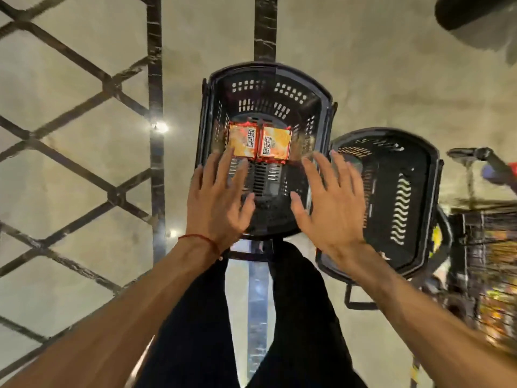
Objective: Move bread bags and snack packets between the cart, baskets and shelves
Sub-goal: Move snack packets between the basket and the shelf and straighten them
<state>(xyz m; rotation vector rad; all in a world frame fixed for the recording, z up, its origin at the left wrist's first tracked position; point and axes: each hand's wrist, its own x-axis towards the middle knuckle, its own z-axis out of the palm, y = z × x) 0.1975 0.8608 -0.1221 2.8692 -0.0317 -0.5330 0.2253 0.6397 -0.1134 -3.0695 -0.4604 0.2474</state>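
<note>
Two orange snack packets (258, 142) lie side by side on the bottom of a black plastic basket (321, 96) standing on the floor in front of me. My left hand (218, 200) hovers over the basket's near left part, fingers spread, its fingertips close to the left packet. My right hand (333, 203) is spread over the basket's near right rim. Neither hand holds anything.
A second black basket (430, 208) stands to the right, with nothing visible inside. Further right is a wire cart (475, 242) holding colourful packets. The floor is beige with dark inlaid strips. My dark trouser legs are below the basket.
</note>
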